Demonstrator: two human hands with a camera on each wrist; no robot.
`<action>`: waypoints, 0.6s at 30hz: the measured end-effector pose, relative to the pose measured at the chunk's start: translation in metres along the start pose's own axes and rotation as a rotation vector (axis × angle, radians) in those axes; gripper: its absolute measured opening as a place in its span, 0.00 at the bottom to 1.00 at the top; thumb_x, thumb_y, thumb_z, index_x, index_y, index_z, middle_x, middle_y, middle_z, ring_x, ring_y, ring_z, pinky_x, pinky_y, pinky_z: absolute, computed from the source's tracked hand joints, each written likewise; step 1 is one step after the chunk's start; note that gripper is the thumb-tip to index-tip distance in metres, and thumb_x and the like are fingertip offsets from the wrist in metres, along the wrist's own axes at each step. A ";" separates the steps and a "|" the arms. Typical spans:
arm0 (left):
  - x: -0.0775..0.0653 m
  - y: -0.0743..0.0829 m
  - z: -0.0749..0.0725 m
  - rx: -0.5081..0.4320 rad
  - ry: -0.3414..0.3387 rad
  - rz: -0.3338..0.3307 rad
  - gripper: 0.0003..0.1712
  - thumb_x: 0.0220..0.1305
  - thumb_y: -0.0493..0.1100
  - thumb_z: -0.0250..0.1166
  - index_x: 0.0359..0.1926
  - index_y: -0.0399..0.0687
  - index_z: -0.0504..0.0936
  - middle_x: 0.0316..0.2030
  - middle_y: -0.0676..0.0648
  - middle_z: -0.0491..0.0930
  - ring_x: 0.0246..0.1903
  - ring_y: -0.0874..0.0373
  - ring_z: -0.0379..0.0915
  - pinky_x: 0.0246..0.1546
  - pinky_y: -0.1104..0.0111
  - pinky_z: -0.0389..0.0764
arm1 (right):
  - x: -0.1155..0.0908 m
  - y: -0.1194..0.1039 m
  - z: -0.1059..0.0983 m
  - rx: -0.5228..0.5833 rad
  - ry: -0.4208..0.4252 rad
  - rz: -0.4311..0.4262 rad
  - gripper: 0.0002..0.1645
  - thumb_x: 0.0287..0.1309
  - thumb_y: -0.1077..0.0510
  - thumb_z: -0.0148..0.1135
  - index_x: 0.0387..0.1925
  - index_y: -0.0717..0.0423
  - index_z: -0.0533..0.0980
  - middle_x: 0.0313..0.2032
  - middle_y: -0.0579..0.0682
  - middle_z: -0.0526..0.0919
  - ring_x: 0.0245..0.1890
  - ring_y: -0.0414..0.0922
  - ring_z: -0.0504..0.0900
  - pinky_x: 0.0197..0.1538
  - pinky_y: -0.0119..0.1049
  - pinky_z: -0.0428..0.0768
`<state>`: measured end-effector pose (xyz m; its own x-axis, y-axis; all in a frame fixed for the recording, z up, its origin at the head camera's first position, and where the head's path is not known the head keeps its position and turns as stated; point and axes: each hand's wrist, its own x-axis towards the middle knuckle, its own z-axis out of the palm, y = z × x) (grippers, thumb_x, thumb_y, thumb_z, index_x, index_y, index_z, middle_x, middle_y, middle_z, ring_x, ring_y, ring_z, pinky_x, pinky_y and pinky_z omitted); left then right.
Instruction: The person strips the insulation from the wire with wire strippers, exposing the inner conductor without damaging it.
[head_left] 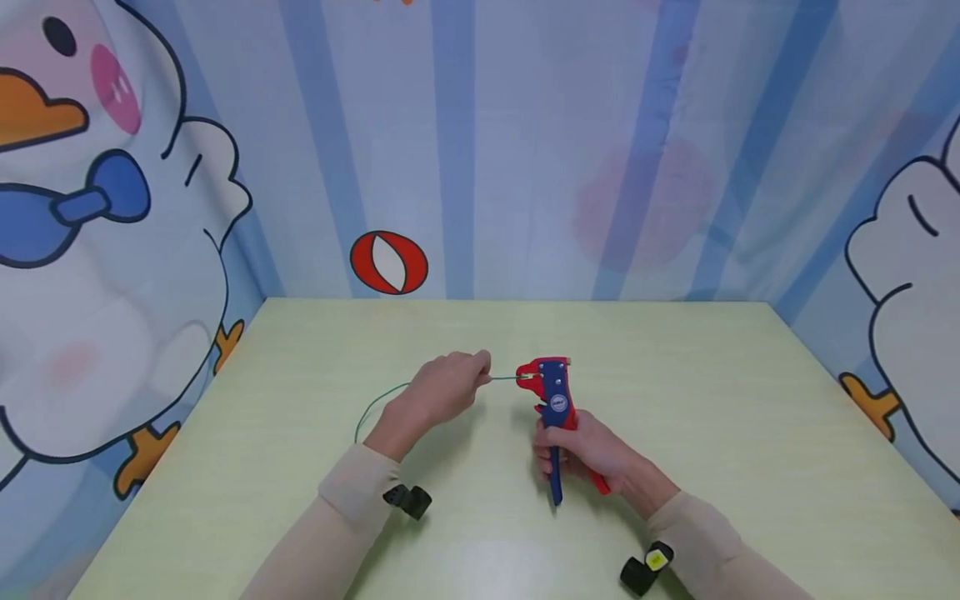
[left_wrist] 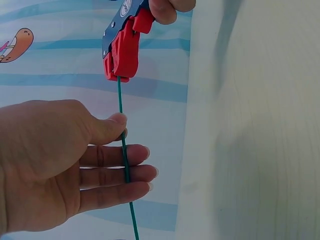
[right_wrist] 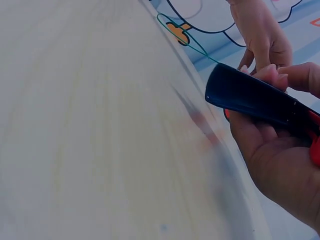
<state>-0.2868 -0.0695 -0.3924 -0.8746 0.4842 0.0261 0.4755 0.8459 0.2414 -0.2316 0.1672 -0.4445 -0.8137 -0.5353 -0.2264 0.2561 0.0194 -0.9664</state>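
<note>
My right hand (head_left: 581,450) grips the handles of a wire stripper (head_left: 557,403) with a blue body and red jaws, held up over the table. A thin green wire (left_wrist: 123,145) runs from the red jaws back through my left hand (head_left: 450,385). In the left wrist view, thumb and forefinger pinch this wire a short way from the tool, while the other fingers lie loosely across it. Beyond the left hand the wire curves down in a loop beside the wrist. The right wrist view shows the dark blue handle (right_wrist: 250,95) across the right hand's fingers.
Beneath both hands lies a pale wood-grain table (head_left: 300,350). A blue striped curtain (head_left: 510,150) with cartoon ducks stands behind it and along both sides. Small black cameras (head_left: 408,502) are strapped to the sleeves.
</note>
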 end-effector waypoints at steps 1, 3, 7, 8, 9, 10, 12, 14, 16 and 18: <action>0.000 0.000 0.000 0.000 0.002 -0.001 0.10 0.69 0.42 0.65 0.49 0.47 0.77 0.32 0.51 0.78 0.28 0.58 0.72 0.32 0.70 0.76 | 0.000 0.000 0.001 0.000 0.004 -0.003 0.07 0.69 0.60 0.56 0.41 0.61 0.69 0.28 0.51 0.77 0.31 0.47 0.78 0.45 0.44 0.80; 0.000 0.000 0.000 0.003 0.002 -0.009 0.10 0.70 0.42 0.65 0.49 0.48 0.77 0.31 0.51 0.78 0.28 0.58 0.72 0.32 0.70 0.76 | 0.000 0.000 0.002 0.009 0.014 -0.002 0.08 0.69 0.60 0.57 0.40 0.60 0.69 0.27 0.51 0.76 0.29 0.46 0.77 0.43 0.42 0.80; 0.001 0.001 -0.001 0.006 0.003 -0.018 0.10 0.70 0.43 0.65 0.49 0.48 0.77 0.32 0.51 0.78 0.29 0.58 0.72 0.33 0.70 0.76 | 0.001 0.001 0.005 0.038 0.044 0.005 0.09 0.69 0.59 0.59 0.40 0.60 0.69 0.26 0.50 0.76 0.27 0.45 0.76 0.40 0.40 0.79; 0.001 0.002 -0.001 0.005 0.003 -0.019 0.10 0.70 0.43 0.65 0.49 0.48 0.77 0.32 0.51 0.79 0.29 0.58 0.72 0.33 0.70 0.76 | 0.001 0.001 0.006 0.049 0.050 0.007 0.09 0.69 0.59 0.58 0.40 0.60 0.68 0.26 0.50 0.76 0.27 0.45 0.76 0.40 0.39 0.78; 0.001 0.002 -0.001 0.004 0.005 -0.019 0.10 0.70 0.43 0.65 0.49 0.48 0.77 0.32 0.51 0.79 0.29 0.58 0.72 0.33 0.70 0.76 | 0.001 0.002 0.007 0.058 0.054 0.009 0.09 0.69 0.59 0.58 0.40 0.60 0.68 0.25 0.49 0.76 0.26 0.45 0.76 0.39 0.39 0.78; 0.001 0.002 -0.001 0.002 0.007 -0.018 0.11 0.69 0.43 0.65 0.49 0.48 0.77 0.32 0.51 0.79 0.29 0.58 0.72 0.34 0.70 0.76 | 0.001 0.002 0.008 0.066 0.056 0.008 0.09 0.69 0.59 0.58 0.40 0.60 0.68 0.25 0.49 0.75 0.26 0.45 0.75 0.39 0.39 0.78; 0.001 0.002 -0.001 -0.003 0.015 -0.013 0.11 0.70 0.43 0.65 0.49 0.48 0.77 0.33 0.51 0.79 0.29 0.58 0.72 0.34 0.70 0.76 | 0.001 0.002 0.009 0.080 0.058 0.006 0.09 0.70 0.59 0.58 0.40 0.60 0.67 0.24 0.49 0.75 0.25 0.45 0.75 0.38 0.38 0.79; 0.001 0.001 0.000 -0.008 0.027 -0.005 0.10 0.70 0.43 0.65 0.49 0.48 0.77 0.33 0.51 0.79 0.29 0.58 0.73 0.33 0.71 0.76 | 0.001 0.002 0.010 0.091 0.061 0.003 0.09 0.70 0.59 0.58 0.39 0.59 0.67 0.24 0.49 0.74 0.24 0.44 0.75 0.37 0.38 0.79; 0.001 0.001 0.000 -0.012 0.038 0.002 0.10 0.70 0.43 0.65 0.49 0.48 0.77 0.33 0.51 0.79 0.29 0.59 0.73 0.33 0.71 0.76 | 0.001 0.003 0.011 0.092 0.064 -0.005 0.08 0.70 0.59 0.58 0.39 0.59 0.67 0.24 0.48 0.74 0.24 0.44 0.74 0.37 0.37 0.79; 0.001 0.001 0.000 -0.022 0.049 0.006 0.10 0.70 0.43 0.65 0.49 0.48 0.77 0.33 0.51 0.79 0.29 0.58 0.73 0.33 0.71 0.76 | 0.001 0.003 0.012 0.090 0.071 -0.017 0.09 0.70 0.59 0.58 0.39 0.59 0.67 0.24 0.48 0.74 0.23 0.44 0.75 0.37 0.37 0.79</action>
<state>-0.2872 -0.0685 -0.3919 -0.8755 0.4774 0.0754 0.4793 0.8377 0.2620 -0.2254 0.1569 -0.4458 -0.8524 -0.4736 -0.2214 0.2852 -0.0663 -0.9562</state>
